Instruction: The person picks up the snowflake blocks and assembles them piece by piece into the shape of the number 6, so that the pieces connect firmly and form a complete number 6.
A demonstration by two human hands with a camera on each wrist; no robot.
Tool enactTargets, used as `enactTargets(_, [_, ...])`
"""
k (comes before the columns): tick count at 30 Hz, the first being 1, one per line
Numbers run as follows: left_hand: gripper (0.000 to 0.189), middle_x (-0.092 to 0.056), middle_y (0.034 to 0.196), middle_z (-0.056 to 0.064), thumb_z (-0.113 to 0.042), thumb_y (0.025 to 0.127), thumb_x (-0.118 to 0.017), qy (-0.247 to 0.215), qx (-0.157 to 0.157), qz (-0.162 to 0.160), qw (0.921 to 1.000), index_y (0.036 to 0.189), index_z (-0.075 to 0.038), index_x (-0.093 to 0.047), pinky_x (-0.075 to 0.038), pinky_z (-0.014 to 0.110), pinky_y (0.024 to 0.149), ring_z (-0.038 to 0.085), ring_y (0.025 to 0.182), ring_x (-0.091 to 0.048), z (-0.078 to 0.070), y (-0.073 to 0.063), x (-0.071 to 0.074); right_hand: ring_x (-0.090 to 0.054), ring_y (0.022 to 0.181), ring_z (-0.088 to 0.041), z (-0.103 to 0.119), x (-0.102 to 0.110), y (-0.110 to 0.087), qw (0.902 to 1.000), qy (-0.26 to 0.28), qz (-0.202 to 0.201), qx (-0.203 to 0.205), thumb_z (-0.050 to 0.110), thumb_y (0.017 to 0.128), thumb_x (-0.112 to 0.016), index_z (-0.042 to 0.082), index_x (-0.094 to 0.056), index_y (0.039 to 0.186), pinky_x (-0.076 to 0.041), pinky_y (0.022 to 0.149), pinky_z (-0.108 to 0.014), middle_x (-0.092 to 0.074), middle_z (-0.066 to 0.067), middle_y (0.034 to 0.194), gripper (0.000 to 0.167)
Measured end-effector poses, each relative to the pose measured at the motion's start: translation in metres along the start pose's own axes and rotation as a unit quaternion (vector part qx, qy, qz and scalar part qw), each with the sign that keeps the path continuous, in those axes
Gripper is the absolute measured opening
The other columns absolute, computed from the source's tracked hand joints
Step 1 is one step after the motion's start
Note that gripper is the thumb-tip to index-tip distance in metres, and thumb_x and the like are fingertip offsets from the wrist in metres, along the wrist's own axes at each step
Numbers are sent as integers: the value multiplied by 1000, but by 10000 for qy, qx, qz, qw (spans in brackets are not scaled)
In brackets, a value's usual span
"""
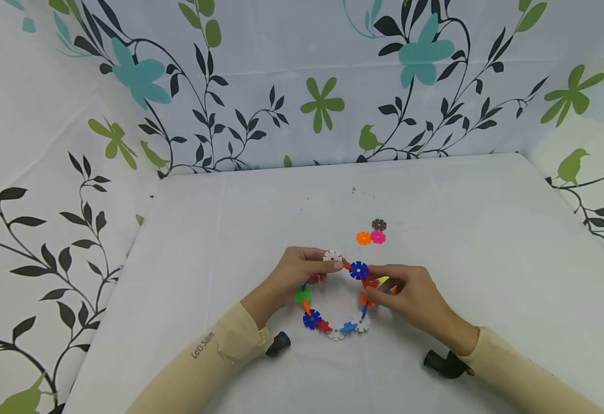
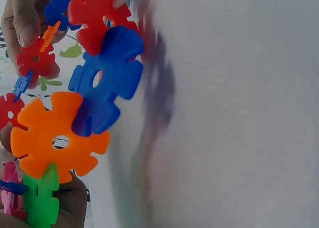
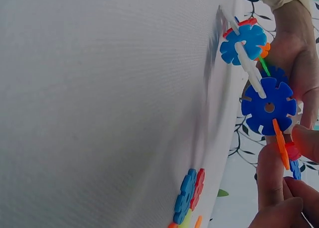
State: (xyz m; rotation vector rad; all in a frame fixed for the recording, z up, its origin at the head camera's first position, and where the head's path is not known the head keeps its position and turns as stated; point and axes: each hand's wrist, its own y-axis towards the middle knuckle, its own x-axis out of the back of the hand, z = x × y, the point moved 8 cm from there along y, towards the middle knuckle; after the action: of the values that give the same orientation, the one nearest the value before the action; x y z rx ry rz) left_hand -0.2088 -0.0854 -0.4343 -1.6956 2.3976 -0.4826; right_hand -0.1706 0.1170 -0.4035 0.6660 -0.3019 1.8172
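Observation:
A ring of interlocking notched plastic discs, a flower-disc chain (image 1: 336, 334), hangs between both hands over the white table. Its pieces are white, red, blue, orange, green and light blue. At the ring's upper left, my left hand (image 1: 302, 265) pinches it by a white disc (image 1: 332, 256). My right hand (image 1: 411, 290) pinches the right side, thumb and fingers at an orange disc (image 3: 280, 143) below a dark blue disc (image 3: 269, 107). Close in the left wrist view are a blue disc (image 2: 110, 81) and an orange disc (image 2: 37, 136). Fingers partly hide the chain.
Behind the ring on the table (image 1: 219, 230) lie loose brown (image 1: 379, 225), orange (image 1: 363, 238) and pink (image 1: 378, 237) discs. More loose discs, including a blue one (image 3: 185, 195), lie near my right hand. Black devices (image 1: 279, 344) sit at the wrists. A leaf-patterned cloth (image 1: 260, 69) surrounds the table.

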Motion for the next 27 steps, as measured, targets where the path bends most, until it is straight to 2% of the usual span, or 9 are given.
enactTargets(6, [32, -65, 72, 7, -38, 87, -81, 50, 18, -5, 10000, 104, -11, -80, -44, 34, 75, 21, 88, -56, -1, -1, 0, -68, 78, -3, 9, 2, -1, 9984, -437, -214, 298, 26, 83, -86, 9, -75, 121, -56, 63, -26, -75, 2, 106, 44])
enactTargets(9, [32, -67, 76, 13, -38, 86, -82, 19, 58, -64, 10000, 103, -11, -80, -45, 34, 76, 20, 84, -58, 0, -1, 0, -68, 81, -5, 14, 2, -2, 9958, -731, -315, 446, 25, 83, -86, 8, -75, 122, -56, 63, -25, -75, 4, 105, 44])
enactTargets(13, [31, -66, 76, 14, -36, 86, -82, 46, 52, -92, 9999, 101, -10, -80, -46, 35, 77, 20, 81, -59, 1, -1, 0, -69, 82, -8, 21, 0, -2, 9916, -1085, -339, 621, 23, 83, -86, 8, -74, 123, -56, 63, -25, -76, 3, 104, 44])
enactTargets(17, [28, -63, 69, 6, -34, 87, -81, 166, -60, -38, 9998, 100, -10, -80, -45, 34, 76, 19, 81, -57, -1, -1, -2, -70, 83, -9, 25, -2, -2, 9885, -1261, -297, 776, 23, 83, -86, 8, -74, 123, -55, 64, -24, -76, 2, 104, 44])
enactTargets(22, [26, -66, 71, 8, -34, 88, -80, 272, -88, 30, 9996, 98, -10, -80, -45, 34, 76, 20, 83, -57, 1, 0, -2, -69, 82, -7, 21, -3, 0, 9927, -991, -114, 676, 24, 84, -85, 7, -74, 122, -55, 64, -25, -75, 0, 107, 43])
enactTargets(24, [29, -70, 80, 10, -38, 90, -78, 356, -101, 114, 9993, 103, -12, -80, -45, 36, 80, 20, 87, -60, 1, 1, -4, -69, 80, -5, 15, -4, 0, 9963, -732, 12, 451, 26, 84, -85, 8, -74, 123, -55, 64, -26, -75, -1, 108, 44])
enactTargets(27, [41, -74, 102, 9, -48, 92, -71, 407, -72, 245, 9988, 117, -16, -77, -45, 43, 92, 20, 96, -65, -1, 0, -6, -69, 77, -6, 5, -5, 1, 9997, -193, 167, 27, 27, 85, -84, 9, -72, 124, -56, 62, -28, -74, -3, 109, 44])
